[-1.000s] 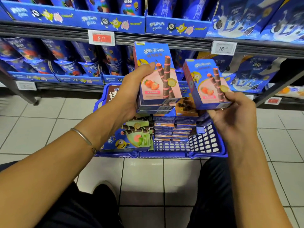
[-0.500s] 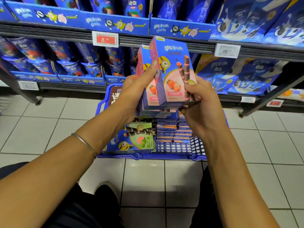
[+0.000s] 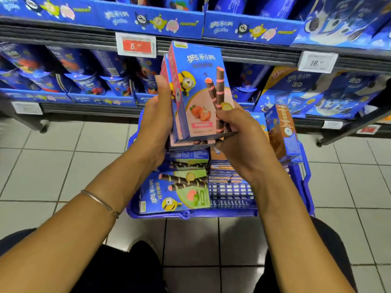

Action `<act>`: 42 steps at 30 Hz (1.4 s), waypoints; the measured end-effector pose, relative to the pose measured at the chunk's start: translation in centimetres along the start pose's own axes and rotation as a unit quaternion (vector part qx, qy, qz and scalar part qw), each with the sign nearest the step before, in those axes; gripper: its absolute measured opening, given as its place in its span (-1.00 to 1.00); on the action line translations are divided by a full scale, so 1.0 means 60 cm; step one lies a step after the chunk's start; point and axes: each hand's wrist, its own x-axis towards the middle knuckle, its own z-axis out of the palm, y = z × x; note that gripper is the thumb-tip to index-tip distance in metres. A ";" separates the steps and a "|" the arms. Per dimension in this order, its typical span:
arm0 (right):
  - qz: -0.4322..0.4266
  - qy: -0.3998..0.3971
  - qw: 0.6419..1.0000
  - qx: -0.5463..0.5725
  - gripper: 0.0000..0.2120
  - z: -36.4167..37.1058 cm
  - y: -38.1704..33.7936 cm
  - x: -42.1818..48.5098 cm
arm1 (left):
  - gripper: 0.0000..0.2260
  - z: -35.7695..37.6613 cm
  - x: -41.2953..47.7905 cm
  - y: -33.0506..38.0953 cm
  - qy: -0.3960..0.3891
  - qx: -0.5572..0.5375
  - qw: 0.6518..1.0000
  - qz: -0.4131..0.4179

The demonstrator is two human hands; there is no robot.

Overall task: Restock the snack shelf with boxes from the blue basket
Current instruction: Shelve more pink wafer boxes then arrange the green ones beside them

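Observation:
Both hands hold a small stack of upright blue-and-pink strawberry wafer-roll boxes (image 3: pixel 196 89) above the blue basket (image 3: pixel 304 176). My left hand (image 3: pixel 156 117) grips the stack's left side, fingers up along its edge. My right hand (image 3: pixel 237 132) pinches the front box at its lower right corner. In the basket lie green-fronted boxes (image 3: pixel 179 191) flat at the left, a pile of flat boxes (image 3: pixel 224 174) in the middle, and a brown-and-blue box (image 3: pixel 281 132) standing at the right. The snack shelf (image 3: pixel 88 106) runs behind, just above the floor.
The low shelf carries blue cups (image 3: pixel 84 81) at the left and blue bags (image 3: pixel 317 96) at the right. A higher shelf (image 3: pixel 232 53) with price tags (image 3: pixel 136 46) crosses the top. White floor tiles surround the basket. My dark-clad knees fill the bottom of the view.
My right hand brought its box left against the boxes in my left hand, so both hands now hold one stack. The stack has risen slightly and turned more upright.

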 end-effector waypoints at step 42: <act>-0.163 -0.106 0.978 -0.078 -0.86 0.794 -1.047 -0.340 | -0.37 -0.173 -0.473 1.276 -0.070 -0.086 0.977 0.181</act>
